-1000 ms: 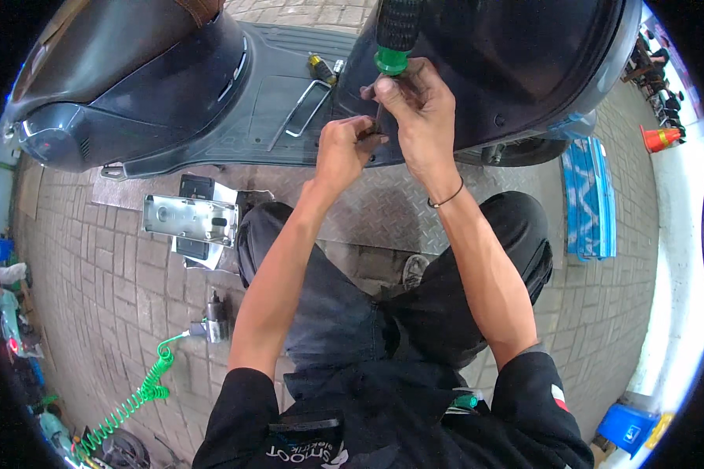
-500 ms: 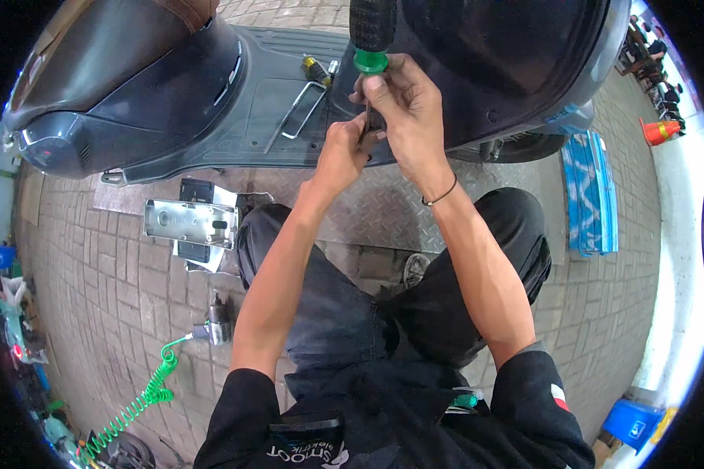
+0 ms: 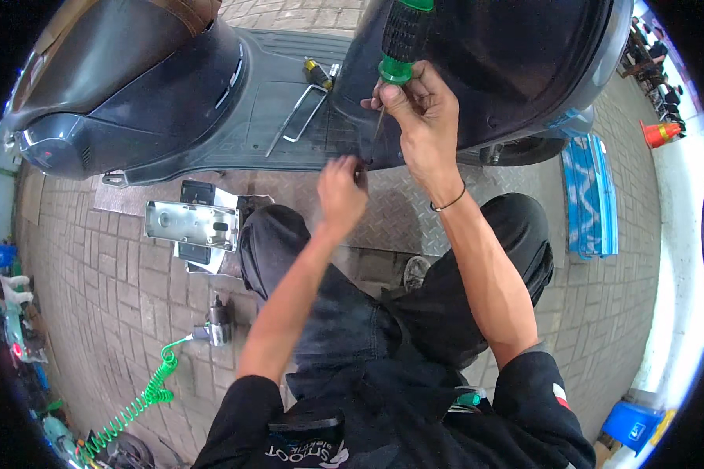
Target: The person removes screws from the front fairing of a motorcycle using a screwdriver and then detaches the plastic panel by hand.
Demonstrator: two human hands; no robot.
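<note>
The person's right hand (image 3: 432, 125) pinches a screwdriver (image 3: 405, 35) between thumb and fingers just under its green collar — handle on the far side, shaft pointing nearer. The left hand (image 3: 342, 191) is curled and blurred to the near left of the shaft, and whether it holds anything cannot be told. This looks like screwdriver work by the right end of the scooter's footboard (image 3: 270, 94) — the next move would call for lining up the tip.
</note>
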